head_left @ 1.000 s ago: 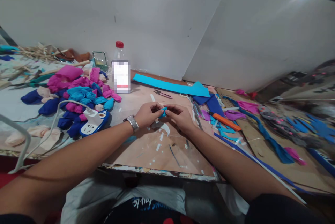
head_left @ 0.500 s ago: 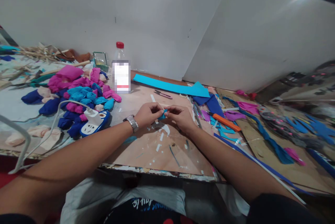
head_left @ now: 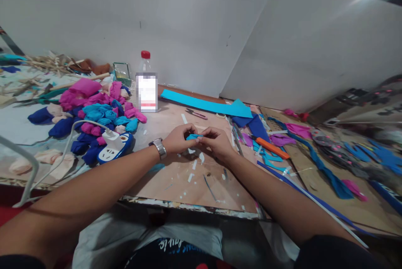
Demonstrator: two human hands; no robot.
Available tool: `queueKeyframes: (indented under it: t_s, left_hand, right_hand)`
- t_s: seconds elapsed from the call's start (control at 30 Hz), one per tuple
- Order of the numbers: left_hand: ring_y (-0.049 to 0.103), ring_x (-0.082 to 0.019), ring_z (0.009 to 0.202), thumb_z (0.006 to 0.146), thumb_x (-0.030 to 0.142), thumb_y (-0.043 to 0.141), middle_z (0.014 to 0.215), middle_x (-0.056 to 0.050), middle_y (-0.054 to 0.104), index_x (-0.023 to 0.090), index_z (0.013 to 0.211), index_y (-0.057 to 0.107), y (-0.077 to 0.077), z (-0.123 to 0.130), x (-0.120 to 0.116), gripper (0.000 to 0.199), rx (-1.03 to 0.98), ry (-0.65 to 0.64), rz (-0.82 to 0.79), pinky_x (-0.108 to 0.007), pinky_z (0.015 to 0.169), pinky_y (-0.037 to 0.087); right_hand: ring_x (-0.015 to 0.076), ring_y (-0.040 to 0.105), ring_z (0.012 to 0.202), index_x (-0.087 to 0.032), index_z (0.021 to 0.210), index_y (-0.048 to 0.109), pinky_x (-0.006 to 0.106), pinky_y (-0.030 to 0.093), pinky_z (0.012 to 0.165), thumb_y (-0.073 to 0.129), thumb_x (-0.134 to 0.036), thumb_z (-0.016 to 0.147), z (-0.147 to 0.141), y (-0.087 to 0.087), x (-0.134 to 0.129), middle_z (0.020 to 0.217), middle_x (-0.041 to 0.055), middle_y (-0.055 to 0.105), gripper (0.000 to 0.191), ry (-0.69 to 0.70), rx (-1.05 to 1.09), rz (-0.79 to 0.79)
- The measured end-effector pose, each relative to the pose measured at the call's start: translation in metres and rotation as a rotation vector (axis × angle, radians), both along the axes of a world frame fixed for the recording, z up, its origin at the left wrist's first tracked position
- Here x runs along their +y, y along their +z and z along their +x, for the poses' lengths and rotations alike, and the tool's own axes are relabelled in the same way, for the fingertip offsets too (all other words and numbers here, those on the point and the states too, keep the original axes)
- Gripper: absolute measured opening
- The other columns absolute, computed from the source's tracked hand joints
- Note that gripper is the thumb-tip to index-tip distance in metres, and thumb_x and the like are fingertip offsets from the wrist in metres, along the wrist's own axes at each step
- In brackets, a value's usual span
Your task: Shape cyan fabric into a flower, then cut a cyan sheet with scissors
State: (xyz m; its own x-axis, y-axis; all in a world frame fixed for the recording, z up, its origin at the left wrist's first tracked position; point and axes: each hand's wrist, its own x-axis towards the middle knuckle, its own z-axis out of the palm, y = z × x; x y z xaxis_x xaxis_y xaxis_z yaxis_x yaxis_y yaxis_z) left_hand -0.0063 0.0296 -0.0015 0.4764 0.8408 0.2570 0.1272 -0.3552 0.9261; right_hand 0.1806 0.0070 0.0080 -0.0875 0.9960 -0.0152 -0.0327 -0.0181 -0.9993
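Over the middle of the table, a small folded piece of bright blue crepe paper (head_left: pixel 193 137) is pinched between my two hands. My left hand (head_left: pixel 178 139), with a metal watch on the wrist, has its fingers closed on the paper's left part. From the other side, the thumb and fingertips of my right hand (head_left: pixel 216 142) grip its right end. Just beyond the hands lie dark thread snips (head_left: pixel 196 114). Behind them stretches a long blue paper strip (head_left: pixel 197 102). My fingers partly hide the held paper.
A pile of pink, blue and peach paper buds (head_left: pixel 97 112) lies left, beside a power strip (head_left: pixel 115 148) with a white cable. A red-capped bottle (head_left: pixel 145 65) stands near the wall. On the right are an orange cutter (head_left: pixel 271 148) and paper scraps.
More of the blue paper now shows between my hands, lying flatter and wider toward the left fingers. My hands stay in nearly the same place; the view has shifted slightly.
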Motion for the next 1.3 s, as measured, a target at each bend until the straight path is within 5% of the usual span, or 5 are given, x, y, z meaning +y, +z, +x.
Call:
queueKeyframes:
  t_s: [0.5, 0.9, 1.13, 1.3]
  left_hand:
    - [0.057, -0.011, 0.071, 0.072, 0.020, 0.071, 0.085, 0.000, 0.065, 0.018, 0.093, 0.062, -0.0040, 0.0012, 0.0011, 0.023, -0.034, -0.007, 0.018, -0.022, 0.064, 0.046]
    - [0.062, -0.015, 0.080, 0.076, 0.024, 0.073, 0.090, -0.001, 0.069, 0.019, 0.095, 0.067, 0.0026, 0.0021, -0.0033, 0.021, -0.036, 0.048, 0.072, -0.026, 0.075, 0.051]
    - [0.055, -0.011, 0.064, 0.076, 0.028, 0.073, 0.075, 0.002, 0.064, 0.018, 0.094, 0.069, 0.0048, 0.0018, -0.0057, 0.021, -0.028, 0.093, -0.023, -0.023, 0.063, 0.048]
    - [0.058, -0.013, 0.072, 0.080, 0.027, 0.069, 0.080, 0.000, 0.066, 0.017, 0.094, 0.070, 0.0018, 0.0011, -0.0032, 0.018, -0.014, 0.094, 0.043, -0.023, 0.068, 0.048]
  right_hand:
    - [0.0115, 0.053, 0.053, -0.017, 0.066, 0.068, 0.027, 0.046, 0.054, 0.090, -0.034, 0.060, -0.0026, -0.0001, -0.0023, 0.059, -0.0017, 0.064, 0.028, -0.047, -0.091, 0.048]
    - [0.0125, 0.061, 0.053, -0.019, 0.063, 0.060, 0.027, 0.052, 0.057, 0.093, -0.028, 0.050, -0.0034, -0.0004, 0.0005, 0.058, -0.0043, 0.066, 0.037, 0.037, 0.180, -0.156]
    - [0.0124, 0.061, 0.053, -0.019, 0.066, 0.064, 0.024, 0.049, 0.055, 0.092, -0.031, 0.054, -0.0023, 0.0019, 0.0001, 0.059, -0.0011, 0.069, 0.033, 0.091, 0.185, -0.164]
    - [0.0116, 0.060, 0.052, -0.018, 0.065, 0.064, 0.023, 0.046, 0.052, 0.091, -0.034, 0.056, -0.0043, 0.0013, -0.0001, 0.057, -0.0010, 0.068, 0.033, 0.089, 0.173, -0.129]
